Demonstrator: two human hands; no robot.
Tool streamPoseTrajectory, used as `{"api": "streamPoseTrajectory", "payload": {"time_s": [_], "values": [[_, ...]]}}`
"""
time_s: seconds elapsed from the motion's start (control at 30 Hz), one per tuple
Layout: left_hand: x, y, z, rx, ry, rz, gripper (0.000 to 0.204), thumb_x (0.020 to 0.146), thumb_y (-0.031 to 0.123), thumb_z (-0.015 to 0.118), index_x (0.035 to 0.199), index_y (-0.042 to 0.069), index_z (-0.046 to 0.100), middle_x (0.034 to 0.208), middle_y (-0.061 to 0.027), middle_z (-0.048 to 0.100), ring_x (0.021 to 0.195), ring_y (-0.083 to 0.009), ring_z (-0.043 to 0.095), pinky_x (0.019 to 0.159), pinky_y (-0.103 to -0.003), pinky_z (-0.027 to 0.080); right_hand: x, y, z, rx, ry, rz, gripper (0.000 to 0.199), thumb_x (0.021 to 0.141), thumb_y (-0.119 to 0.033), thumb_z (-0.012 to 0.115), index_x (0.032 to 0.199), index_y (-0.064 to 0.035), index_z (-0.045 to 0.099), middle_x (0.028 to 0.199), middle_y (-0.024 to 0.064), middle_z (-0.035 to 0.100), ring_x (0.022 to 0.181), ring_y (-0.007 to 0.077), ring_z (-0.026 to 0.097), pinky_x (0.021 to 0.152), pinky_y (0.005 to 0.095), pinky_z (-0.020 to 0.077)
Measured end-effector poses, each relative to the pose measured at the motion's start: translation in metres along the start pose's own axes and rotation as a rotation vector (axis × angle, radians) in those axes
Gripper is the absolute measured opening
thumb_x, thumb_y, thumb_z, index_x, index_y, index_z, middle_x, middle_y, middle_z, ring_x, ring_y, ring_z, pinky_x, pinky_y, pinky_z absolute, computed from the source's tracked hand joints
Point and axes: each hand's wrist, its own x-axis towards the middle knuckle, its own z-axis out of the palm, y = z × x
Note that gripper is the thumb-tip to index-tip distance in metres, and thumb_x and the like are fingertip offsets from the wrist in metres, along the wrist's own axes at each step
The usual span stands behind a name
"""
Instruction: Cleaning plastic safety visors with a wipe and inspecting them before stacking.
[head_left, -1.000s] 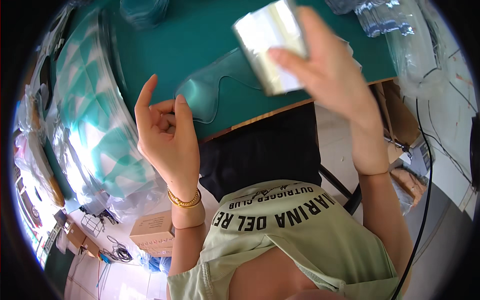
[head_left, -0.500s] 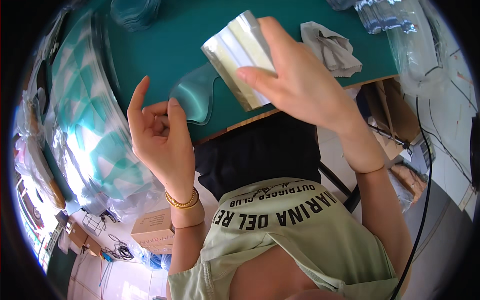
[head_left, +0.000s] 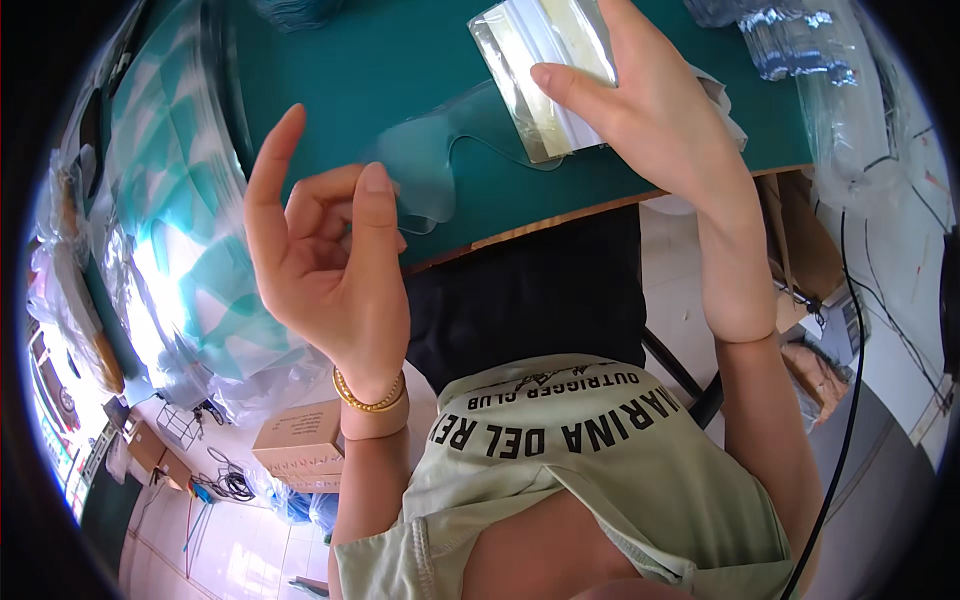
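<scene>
left hand (head_left: 330,270) raised palm-up, right hand (head_left: 640,110) gripping clear bag (head_left: 545,70)

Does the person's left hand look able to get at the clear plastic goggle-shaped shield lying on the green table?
Probably yes. The left hand is raised, fingers curled, right beside the clear plastic shield at the green table edge, with nothing between them. The right hand holds a small clear bag above the shield's far end.

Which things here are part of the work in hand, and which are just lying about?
In hand:
right hand holding a small clear zip bag
left hand touching the clear plastic eye shield on the green table

Lying about:
big bag of green and white packs
clear wrappers
cardboard box
black cable
</scene>
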Motion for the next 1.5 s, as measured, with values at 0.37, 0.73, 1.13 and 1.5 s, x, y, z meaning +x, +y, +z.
{"api": "streamPoseTrajectory", "payload": {"time_s": [0.37,0.73,1.13,1.5], "values": [[-0.007,-0.006,-0.018,0.088,-0.030,-0.079,0.056,0.092,-0.001,0.067,0.143,-0.001,0.043,0.090,-0.0048,0.069,0.068,-0.0023,0.055,0.056,-0.014,0.041,0.015,-0.007,0.045,0.074,-0.200,-0.225,0.041,0.085,-0.016,0.067,0.106,0.0129,0.048,0.087,0.0325,0.066,0.084,0.0446,0.068,0.072,0.0465,0.0546],[-0.012,-0.007,-0.032,0.119,-0.118,-0.093,0.055,0.091,-0.007,0.062,0.143,0.000,0.045,0.099,-0.0073,0.067,0.081,-0.0056,0.060,0.062,-0.016,0.046,0.019,-0.016,0.057,0.032,-0.145,-0.367,0.038,0.085,-0.016,0.068,0.098,0.0121,0.047,0.077,0.0326,0.064,0.076,0.0450,0.068,0.068,0.0474,0.0543],[-0.011,-0.015,-0.031,0.150,-0.107,-0.028,0.049,0.088,-0.008,0.060,0.136,-0.001,0.052,0.094,-0.0063,0.068,0.078,-0.0056,0.062,0.062,-0.018,0.049,0.010,-0.020,0.060,-0.013,-0.195,-0.260,0.037,0.088,-0.015,0.069,0.105,0.0020,0.041,0.091,0.0281,0.065,0.083,0.0447,0.066,0.069,0.0435,0.0510],[-0.017,0.009,-0.063,0.094,-0.227,-0.016,0.041,0.090,-0.010,0.059,0.130,-0.002,0.057,0.099,-0.0087,0.067,0.081,-0.0112,0.065,0.071,-0.023,0.057,0.041,0.040,0.020,0.686,0.007,-0.993,0.034,0.095,-0.021,0.066,0.112,0.0050,0.050,0.088,0.0149,0.061,0.079,0.0214,0.061,0.071,0.0360,0.0493]]}}
